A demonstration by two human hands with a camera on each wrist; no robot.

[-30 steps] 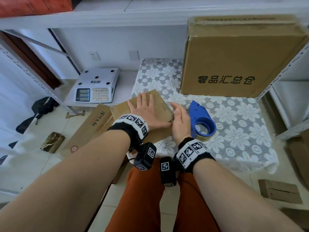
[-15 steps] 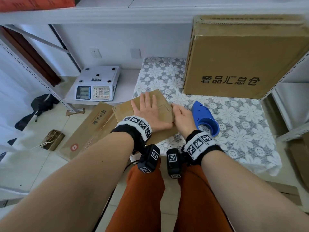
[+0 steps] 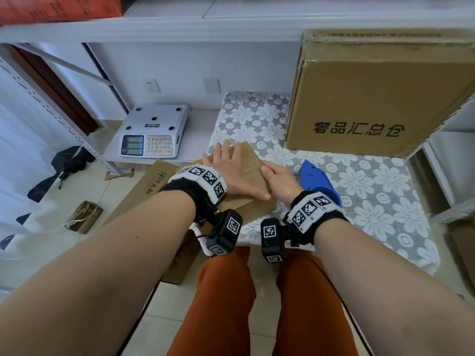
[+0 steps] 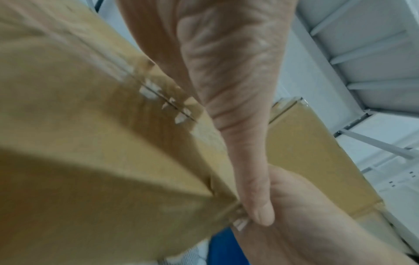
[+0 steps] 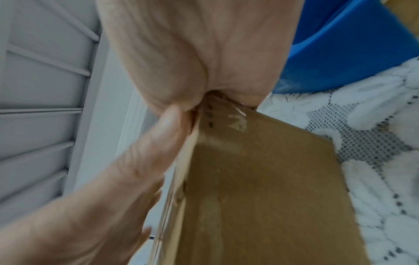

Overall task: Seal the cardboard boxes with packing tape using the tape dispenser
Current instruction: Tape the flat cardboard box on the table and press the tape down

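A small brown cardboard box (image 3: 250, 161) lies at the table's front left corner. My left hand (image 3: 231, 176) rests flat on its top, fingers spread and thumb (image 4: 249, 179) reaching the right edge. My right hand (image 3: 280, 178) presses its palm (image 5: 192, 53) against the box's right end, where clear tape (image 4: 158, 96) covers the seam. The blue tape dispenser (image 3: 316, 178) lies on the cloth just right of my right wrist, held by neither hand. My right fingertips are hidden in the wrist views.
A large brown box with black print (image 3: 372, 98) stands at the table's back right. The table wears a floral lace cloth (image 3: 372, 206). A grey weighing scale (image 3: 154, 134) sits on a low shelf to the left. Flattened cardboard (image 3: 146, 191) lies on the floor.
Both hands stay on the small box in about the same pose. The view has shifted a little, and my right wrist now hides more of the dispenser.
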